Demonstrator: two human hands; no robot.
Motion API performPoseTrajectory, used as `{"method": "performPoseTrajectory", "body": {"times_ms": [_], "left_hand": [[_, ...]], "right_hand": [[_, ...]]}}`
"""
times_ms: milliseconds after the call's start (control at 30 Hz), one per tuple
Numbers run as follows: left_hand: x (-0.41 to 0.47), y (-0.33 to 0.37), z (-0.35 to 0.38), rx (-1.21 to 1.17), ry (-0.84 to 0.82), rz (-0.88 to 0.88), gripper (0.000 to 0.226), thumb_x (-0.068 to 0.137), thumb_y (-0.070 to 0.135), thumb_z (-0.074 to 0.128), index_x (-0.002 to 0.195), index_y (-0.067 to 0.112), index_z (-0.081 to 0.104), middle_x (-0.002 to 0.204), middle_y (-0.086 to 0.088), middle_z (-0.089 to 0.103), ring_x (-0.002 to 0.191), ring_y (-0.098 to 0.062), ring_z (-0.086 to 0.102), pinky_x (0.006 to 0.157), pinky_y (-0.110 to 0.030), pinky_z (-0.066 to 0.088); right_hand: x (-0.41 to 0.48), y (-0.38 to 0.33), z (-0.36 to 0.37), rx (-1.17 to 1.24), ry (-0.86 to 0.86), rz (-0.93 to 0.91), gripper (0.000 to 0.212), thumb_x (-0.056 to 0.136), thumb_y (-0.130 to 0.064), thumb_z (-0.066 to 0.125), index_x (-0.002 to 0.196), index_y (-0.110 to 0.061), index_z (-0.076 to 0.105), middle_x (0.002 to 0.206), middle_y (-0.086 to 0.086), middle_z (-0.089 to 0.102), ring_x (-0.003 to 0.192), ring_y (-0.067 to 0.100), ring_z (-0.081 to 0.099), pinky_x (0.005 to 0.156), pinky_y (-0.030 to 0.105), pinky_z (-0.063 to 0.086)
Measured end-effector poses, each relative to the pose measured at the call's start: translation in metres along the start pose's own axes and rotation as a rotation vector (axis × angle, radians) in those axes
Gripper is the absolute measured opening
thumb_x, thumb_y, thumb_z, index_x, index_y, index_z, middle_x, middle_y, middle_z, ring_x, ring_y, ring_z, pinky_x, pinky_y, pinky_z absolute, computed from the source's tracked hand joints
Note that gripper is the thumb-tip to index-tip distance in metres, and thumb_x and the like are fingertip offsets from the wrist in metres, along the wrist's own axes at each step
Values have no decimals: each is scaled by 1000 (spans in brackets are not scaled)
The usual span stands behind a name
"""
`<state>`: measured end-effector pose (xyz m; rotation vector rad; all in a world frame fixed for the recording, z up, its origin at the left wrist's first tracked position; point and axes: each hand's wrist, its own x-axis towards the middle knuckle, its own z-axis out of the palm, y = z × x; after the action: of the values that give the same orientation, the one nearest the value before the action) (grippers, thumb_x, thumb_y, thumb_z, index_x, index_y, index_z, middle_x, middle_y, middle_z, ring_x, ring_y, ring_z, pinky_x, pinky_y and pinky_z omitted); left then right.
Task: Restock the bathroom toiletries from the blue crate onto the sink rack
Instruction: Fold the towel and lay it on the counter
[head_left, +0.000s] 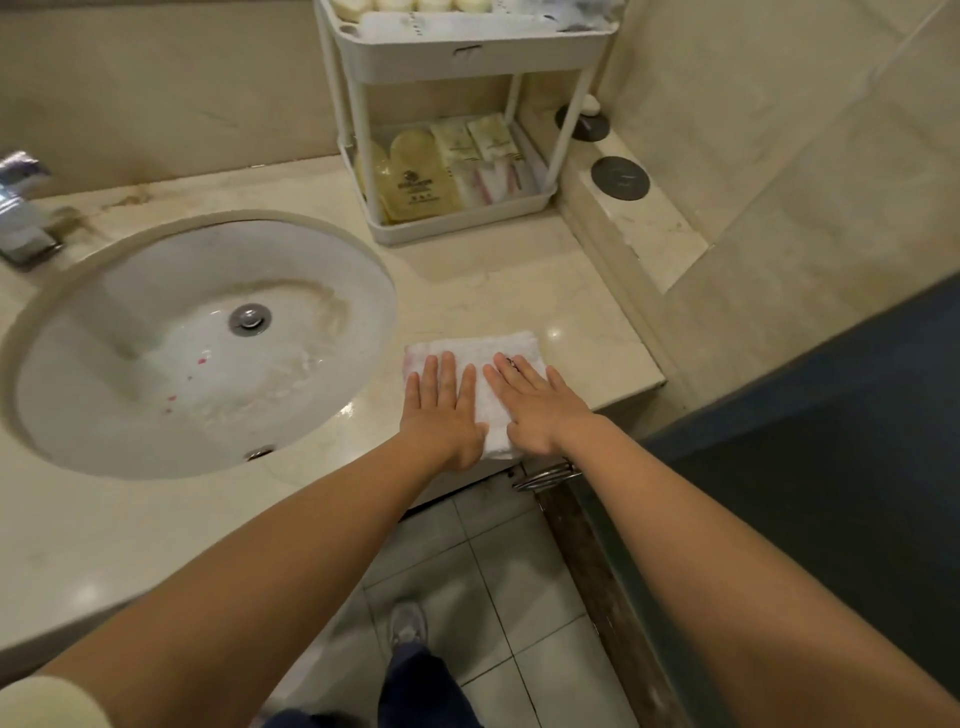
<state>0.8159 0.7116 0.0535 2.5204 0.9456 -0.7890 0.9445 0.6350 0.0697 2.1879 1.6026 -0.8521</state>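
**tile_watcher:** What's being held at the counter? Can anything be made out?

**rack_nerd:** Nothing is gripped, tbh. A folded white towel (467, 347) is laid flat on the marble counter (493, 280), near its front edge and just right of the sink basin (130, 322). The left hand (441, 410) and the right hand (540, 410) are pressed onto it side by side, palms down. The fingers are kept straight and only slightly spread, and both thumbs are tucked inward so that they nearly meet over the cloth.

**tile_watcher:** And the toiletries?

**rack_nerd:** They're all seen at the white two-tier rack (467, 52), which is stood at the back of the counter in the corner, well apart from the hands. Its lower tray is filled with flat yellow and cream packets (415, 182), stood on edge and leaned against each other. Some pale round tops (345, 8) are lined up along the upper tray, but they're cut off by the frame edge, so what they belong to can't be told.

**tile_watcher:** Is the crate spotted anywhere?

**rack_nerd:** A dark blue surface (831, 415) is seen at the right, below counter level, but whether it's the crate can't be told. Otherwise, a chrome faucet (23, 208) is mounted at the far left and a metal drain (250, 318) is set in the basin. A dark round disc (620, 177) is placed on the ledge right of the rack.
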Motion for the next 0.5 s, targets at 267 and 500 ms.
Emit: {"method": "performPoseTrajectory", "body": {"times_ms": [267,500], "left_hand": [[42,39,-24,-21,-20,7,74,102,47,16,143,12,-35,145,-17,-46,136,-35,-40,115,-50,-19],[69,71,-42,-35,-15,-13,75,101,47,16,142,10,-35,144,-20,-46,135,-38,-40,115,-53,-18]], "right_hand": [[15,52,-16,4,15,48,87,91,-14,41,153,-28,-19,159,-8,-28,146,11,-24,118,42,-13],[27,89,-34,-18,-17,82,90,91,-12,45,152,-28,-20,159,-7,-29,147,13,-23,119,40,-10]]}}
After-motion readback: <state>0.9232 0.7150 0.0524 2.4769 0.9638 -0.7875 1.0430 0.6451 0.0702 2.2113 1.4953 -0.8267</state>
